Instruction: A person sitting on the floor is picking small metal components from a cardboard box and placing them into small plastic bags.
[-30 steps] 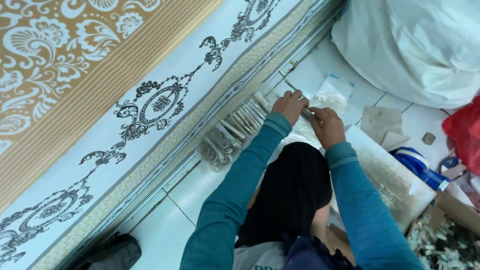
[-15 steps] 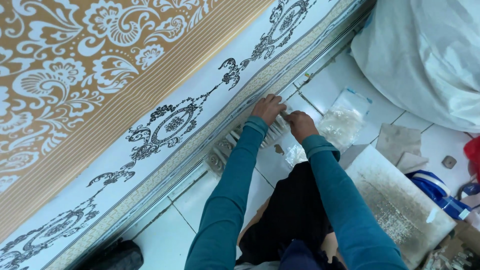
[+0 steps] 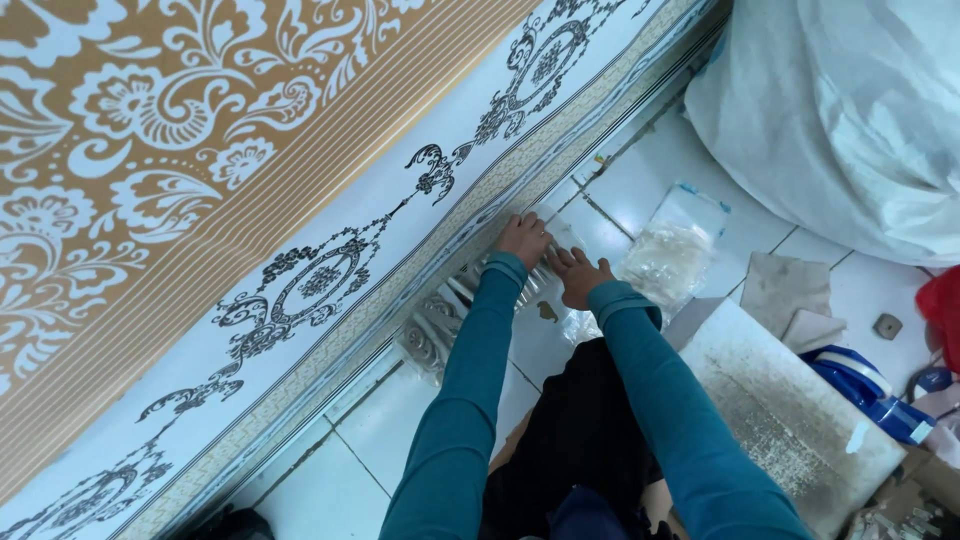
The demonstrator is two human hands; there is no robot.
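Observation:
A row of silvery white carved ornament pieces (image 3: 432, 335) lies on the white tile floor, right against the edge of a large patterned carpet (image 3: 300, 200). My left hand (image 3: 522, 240) rests on the far end of that row, fingers curled down over the pieces. Just beside it, my right hand (image 3: 578, 276) lies flat with fingers apart on a clear plastic wrap. A clear plastic bag (image 3: 672, 255) holding pale pieces sits to the right of my right hand. Both arms are in teal sleeves.
A big white sack (image 3: 850, 110) fills the top right. A grey dusty board (image 3: 790, 410) lies at the right, with a blue and white roll (image 3: 862, 388), cardboard scraps (image 3: 790, 290) and a red thing (image 3: 945, 310) beyond it. A dark shoe (image 3: 235, 525) is at bottom left.
Both hands have moved away from the bag and up to the carpet edge. They were held together over something small; now they lie apart on the row of pieces.

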